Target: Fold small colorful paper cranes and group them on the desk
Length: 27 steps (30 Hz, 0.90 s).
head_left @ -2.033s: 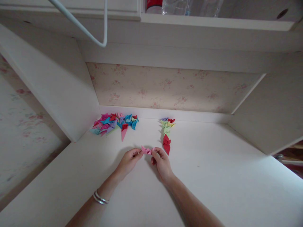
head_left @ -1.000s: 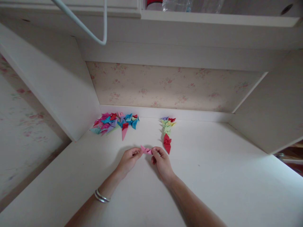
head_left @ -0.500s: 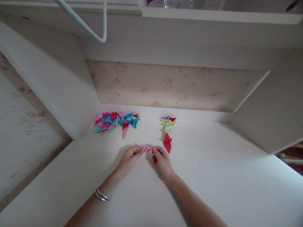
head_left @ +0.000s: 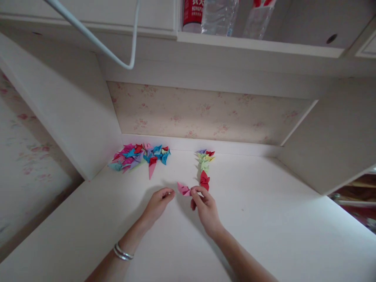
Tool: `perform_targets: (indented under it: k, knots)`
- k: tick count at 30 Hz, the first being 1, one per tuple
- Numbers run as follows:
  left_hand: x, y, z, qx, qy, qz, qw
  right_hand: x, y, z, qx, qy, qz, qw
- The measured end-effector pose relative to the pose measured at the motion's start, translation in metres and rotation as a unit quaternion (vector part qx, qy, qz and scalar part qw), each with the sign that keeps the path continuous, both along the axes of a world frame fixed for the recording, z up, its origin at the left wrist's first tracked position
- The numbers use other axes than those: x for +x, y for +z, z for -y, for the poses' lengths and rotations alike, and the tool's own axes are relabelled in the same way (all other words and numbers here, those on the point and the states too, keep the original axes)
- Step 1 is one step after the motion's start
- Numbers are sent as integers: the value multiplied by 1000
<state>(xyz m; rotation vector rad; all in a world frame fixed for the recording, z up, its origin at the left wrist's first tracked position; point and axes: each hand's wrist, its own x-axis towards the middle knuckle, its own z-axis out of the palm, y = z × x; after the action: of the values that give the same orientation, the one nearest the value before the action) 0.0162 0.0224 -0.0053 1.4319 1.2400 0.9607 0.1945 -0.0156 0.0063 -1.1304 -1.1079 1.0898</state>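
My right hand [head_left: 206,207] pinches one end of a pink origami crane [head_left: 183,189] between thumb and fingers, just above the white desk. My left hand [head_left: 159,203] is a short way left of the crane, its thumb and fingertips together and nothing visible in them. Just beyond my right hand lies a red origami crane [head_left: 205,180], its near end partly covered by my fingers. It ends a short column with pale green cranes [head_left: 205,166] and yellow, purple and red ones behind. At the back left is a heap of colourful folded cranes [head_left: 129,157].
The white desk [head_left: 258,227] runs up to a floral back wall [head_left: 188,113], with side panels left and right. Overhead, a shelf [head_left: 258,44] holds a red can [head_left: 192,13] and clear plastic containers [head_left: 219,17]. A pale curved bar [head_left: 96,39] hangs at upper left.
My left hand has let go of the pink crane and drawn slightly away to the left. The crane stays in my right hand. The view has tilted up, showing more of the shelf.
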Motion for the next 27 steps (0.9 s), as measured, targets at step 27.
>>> perform_targets:
  k: [27]
  knots:
    - [1, -8, -9, -8, -39, -55, 998, 180, -52, -188, -14, -156, 477, 865]
